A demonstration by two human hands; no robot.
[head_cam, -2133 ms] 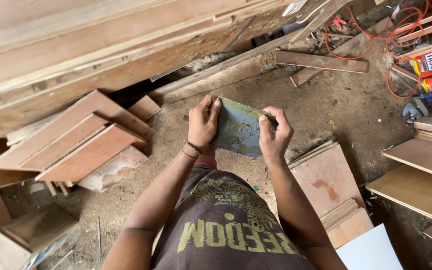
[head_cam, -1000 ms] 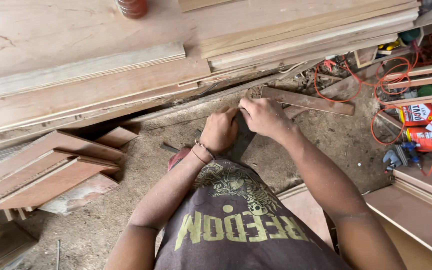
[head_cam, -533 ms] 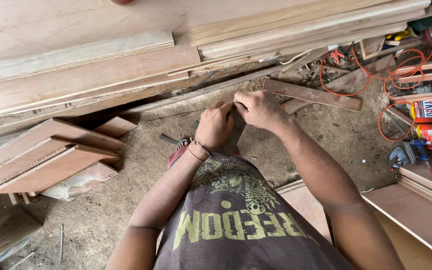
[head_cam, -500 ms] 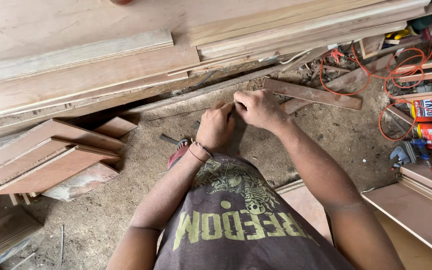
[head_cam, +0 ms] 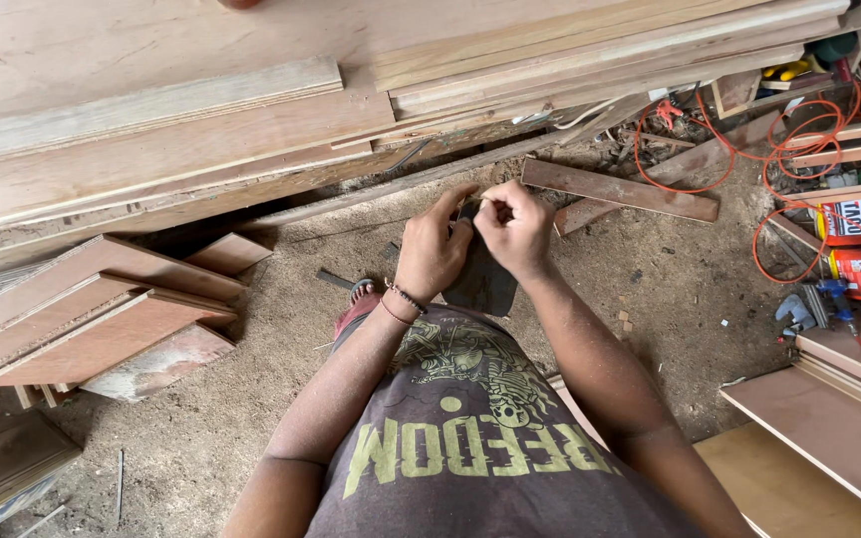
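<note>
While gripped in front of the chest, above the sawdust floor (head_cam: 650, 299), dark sheet (head_cam: 485, 284) hangs folded between both hands. Left hand (head_cam: 430, 249) closed on its upper left edge, fingers curled over. Right hand (head_cam: 515, 229) pinching the top edge — thumb and forefinger tight. Beyond the sheet, stacked planks (head_cam: 251, 130); right of it, a loose board (head_cam: 620, 189) and orange cable (head_cam: 789, 169) — left of it, plywood offcuts (head_cam: 102, 319).
</note>
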